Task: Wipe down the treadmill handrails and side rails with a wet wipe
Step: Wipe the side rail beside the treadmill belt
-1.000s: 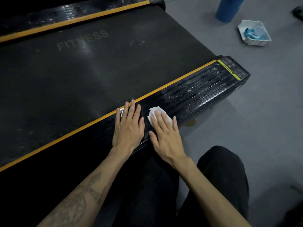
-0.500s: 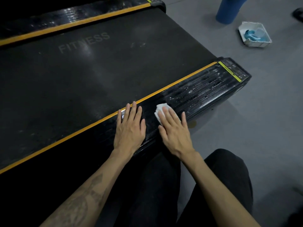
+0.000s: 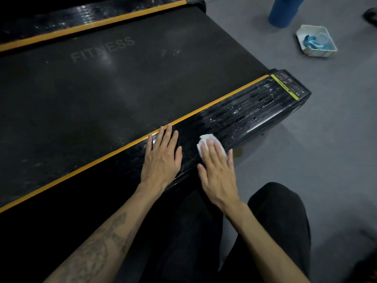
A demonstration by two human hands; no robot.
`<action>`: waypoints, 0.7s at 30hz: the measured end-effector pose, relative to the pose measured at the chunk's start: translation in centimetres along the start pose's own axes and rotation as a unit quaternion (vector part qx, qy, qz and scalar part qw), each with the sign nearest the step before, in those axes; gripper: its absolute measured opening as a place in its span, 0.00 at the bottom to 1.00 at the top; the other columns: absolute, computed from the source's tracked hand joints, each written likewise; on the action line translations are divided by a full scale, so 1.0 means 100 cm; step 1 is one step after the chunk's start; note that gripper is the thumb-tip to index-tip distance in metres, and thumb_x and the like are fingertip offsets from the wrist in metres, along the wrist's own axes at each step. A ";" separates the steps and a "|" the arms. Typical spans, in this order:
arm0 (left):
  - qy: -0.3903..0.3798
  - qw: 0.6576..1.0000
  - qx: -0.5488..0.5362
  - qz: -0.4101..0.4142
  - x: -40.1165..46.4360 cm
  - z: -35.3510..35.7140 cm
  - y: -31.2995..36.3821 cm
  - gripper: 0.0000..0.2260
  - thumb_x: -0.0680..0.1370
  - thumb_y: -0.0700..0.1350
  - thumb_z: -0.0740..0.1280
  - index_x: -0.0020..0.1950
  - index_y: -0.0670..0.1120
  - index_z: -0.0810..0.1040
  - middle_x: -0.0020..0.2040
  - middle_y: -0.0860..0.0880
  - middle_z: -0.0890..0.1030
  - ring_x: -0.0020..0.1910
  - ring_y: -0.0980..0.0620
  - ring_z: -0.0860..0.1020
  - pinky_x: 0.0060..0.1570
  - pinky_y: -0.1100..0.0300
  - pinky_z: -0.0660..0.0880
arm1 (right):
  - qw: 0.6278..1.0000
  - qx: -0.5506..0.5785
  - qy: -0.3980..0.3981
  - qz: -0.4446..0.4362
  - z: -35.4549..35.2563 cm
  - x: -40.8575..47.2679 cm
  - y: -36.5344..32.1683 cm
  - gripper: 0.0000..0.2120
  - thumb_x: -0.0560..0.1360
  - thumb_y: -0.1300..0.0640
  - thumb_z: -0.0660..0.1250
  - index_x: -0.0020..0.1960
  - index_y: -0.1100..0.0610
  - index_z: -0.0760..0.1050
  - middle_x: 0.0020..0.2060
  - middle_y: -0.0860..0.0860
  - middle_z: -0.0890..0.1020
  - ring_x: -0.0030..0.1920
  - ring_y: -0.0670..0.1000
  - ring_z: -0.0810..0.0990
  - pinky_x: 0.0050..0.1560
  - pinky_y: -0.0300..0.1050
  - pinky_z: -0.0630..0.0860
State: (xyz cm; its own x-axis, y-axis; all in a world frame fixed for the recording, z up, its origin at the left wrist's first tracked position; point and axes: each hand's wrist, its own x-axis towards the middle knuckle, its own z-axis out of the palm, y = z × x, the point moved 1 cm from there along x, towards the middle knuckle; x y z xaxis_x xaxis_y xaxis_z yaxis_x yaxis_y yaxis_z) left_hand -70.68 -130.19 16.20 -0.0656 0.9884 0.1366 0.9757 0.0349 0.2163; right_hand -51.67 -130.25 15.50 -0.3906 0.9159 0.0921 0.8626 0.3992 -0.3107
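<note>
Head view is showing a person crouching beside a treadmill, both hands lying on the near side rail (image 3: 244,117). The right hand (image 3: 218,172) is pressing a crumpled white wet wipe (image 3: 206,139) flat against the ribbed black rail, its fingers straight and spread over the wipe. The left hand (image 3: 162,158) is resting palm down on the same rail just beside it, fingers straight, gripping nothing and seemingly bracing. Compared with a second ago, the right hand and wipe are sitting further along the rail toward its end cap with the yellow warning label (image 3: 283,86), while the left hand is staying where it was. That suggests the wiping stroke is travelling outward, and the wet streaks glinting between the wipe and the end cap suggest that stretch is already covered. The rail section left of the hands is too dark to judge as wet or dry. The far side rail (image 3: 91,19) is partly cut off at the top edge, and no handrails are appearing in view. On the grey floor, well apart from the treadmill, a white tray (image 3: 302,33) is holding something blue that is hard to identify, near a blue cylinder (image 3: 283,11) cut off by the frame.
</note>
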 end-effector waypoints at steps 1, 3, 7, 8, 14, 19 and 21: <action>-0.002 1.000 0.002 -0.002 0.000 0.000 0.000 0.27 0.85 0.54 0.48 0.81 0.44 0.64 0.83 0.46 0.59 0.83 0.48 0.53 0.81 0.42 0.53 | 1.000 0.010 -0.003 -0.013 0.002 -0.005 -0.006 0.29 0.84 0.45 0.48 0.83 0.52 0.53 0.83 0.49 0.51 0.83 0.49 0.45 0.81 0.58 0.37; -0.009 1.000 0.005 -0.003 0.000 0.000 0.000 0.27 0.85 0.55 0.47 0.81 0.45 0.63 0.83 0.46 0.58 0.83 0.49 0.52 0.81 0.42 0.52 | 0.999 0.008 -0.008 -0.034 0.002 -0.001 -0.007 0.28 0.85 0.45 0.49 0.83 0.51 0.54 0.83 0.49 0.53 0.83 0.49 0.46 0.80 0.58 0.37; -0.008 1.000 -0.003 -0.004 0.000 -0.002 0.001 0.27 0.85 0.56 0.46 0.81 0.45 0.62 0.83 0.47 0.57 0.83 0.49 0.51 0.81 0.43 0.51 | 1.000 -0.024 -0.012 0.005 -0.003 0.016 0.014 0.28 0.85 0.45 0.45 0.84 0.49 0.53 0.83 0.48 0.52 0.82 0.47 0.44 0.80 0.61 0.38; -0.009 1.000 -0.007 -0.005 0.000 -0.002 0.001 0.27 0.85 0.56 0.45 0.81 0.45 0.62 0.83 0.47 0.57 0.83 0.49 0.51 0.81 0.43 0.51 | 1.000 -0.017 -0.008 0.020 -0.004 0.013 0.014 0.28 0.85 0.45 0.44 0.84 0.50 0.52 0.83 0.48 0.51 0.82 0.47 0.43 0.80 0.61 0.38; -0.004 1.000 -0.003 -0.006 0.001 -0.001 0.000 0.25 0.86 0.54 0.49 0.81 0.45 0.63 0.83 0.46 0.59 0.83 0.49 0.53 0.81 0.43 0.52 | 0.999 0.013 -0.013 -0.041 0.001 -0.010 -0.012 0.28 0.84 0.46 0.48 0.83 0.51 0.55 0.83 0.49 0.53 0.83 0.49 0.46 0.81 0.60 0.39; -0.004 1.000 -0.019 -0.009 0.000 -0.003 0.001 0.24 0.86 0.52 0.54 0.81 0.45 0.63 0.83 0.47 0.58 0.83 0.49 0.53 0.81 0.43 0.51 | 1.000 -0.023 -0.012 0.018 -0.006 0.010 0.015 0.28 0.85 0.45 0.45 0.84 0.50 0.53 0.83 0.49 0.52 0.83 0.48 0.45 0.80 0.64 0.42; 0.001 1.000 -0.023 -0.009 0.000 -0.004 0.001 0.24 0.86 0.52 0.55 0.81 0.45 0.63 0.83 0.46 0.59 0.83 0.49 0.53 0.81 0.43 0.51 | 1.000 0.005 -0.010 0.025 -0.004 -0.004 0.008 0.29 0.84 0.45 0.45 0.84 0.50 0.50 0.83 0.48 0.48 0.82 0.48 0.42 0.81 0.61 0.38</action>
State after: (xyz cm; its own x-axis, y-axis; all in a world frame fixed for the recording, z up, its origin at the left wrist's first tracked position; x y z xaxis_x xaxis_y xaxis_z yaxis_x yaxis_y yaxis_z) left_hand -70.64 -130.26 16.57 -0.0840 0.9873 0.1346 0.9635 0.0460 0.2637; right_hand -50.68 -130.31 15.62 -0.3544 0.9334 0.0569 0.8776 0.3530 -0.3243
